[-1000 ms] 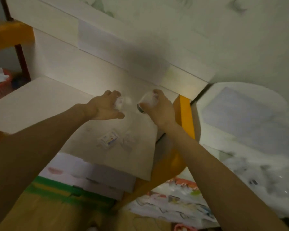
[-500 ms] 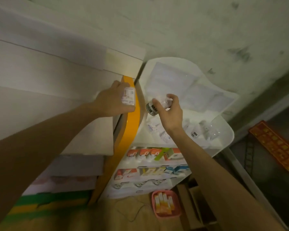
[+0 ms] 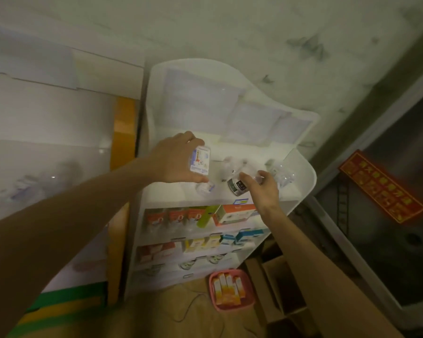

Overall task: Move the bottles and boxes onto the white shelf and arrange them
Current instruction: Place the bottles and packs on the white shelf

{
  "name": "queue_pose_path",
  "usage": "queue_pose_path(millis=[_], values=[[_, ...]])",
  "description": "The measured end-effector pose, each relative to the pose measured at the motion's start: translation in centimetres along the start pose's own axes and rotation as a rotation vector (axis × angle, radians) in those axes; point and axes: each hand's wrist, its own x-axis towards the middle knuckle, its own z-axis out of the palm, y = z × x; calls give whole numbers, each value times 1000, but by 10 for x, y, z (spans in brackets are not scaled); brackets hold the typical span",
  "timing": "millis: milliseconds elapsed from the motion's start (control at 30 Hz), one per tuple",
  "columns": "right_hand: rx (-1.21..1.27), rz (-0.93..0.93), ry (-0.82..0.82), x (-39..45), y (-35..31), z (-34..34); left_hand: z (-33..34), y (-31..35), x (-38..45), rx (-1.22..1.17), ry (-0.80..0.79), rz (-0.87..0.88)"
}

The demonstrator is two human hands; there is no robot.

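The white shelf [image 3: 305,172] already holds many boxes. The left hand [image 3: 174,159] grips 1 small box [image 3: 200,160]; the right hand [image 3: 264,189] grips 1 bottle [image 3: 237,186], both not yet set down.

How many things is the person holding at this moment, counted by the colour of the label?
Blue-and-white label: 1, the small container in the left hand
Dark label: 1, the small bottle in the right hand
Total: 2
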Motion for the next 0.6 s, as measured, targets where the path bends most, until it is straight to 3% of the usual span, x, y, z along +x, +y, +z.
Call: queue_pose_path(millis=[267,600], values=[[-55,49,-23,46,90,-65,70,75,61,125,-139,59],[-154,41,-64,80,155,-86,113,96,100,246,-464,-90]])
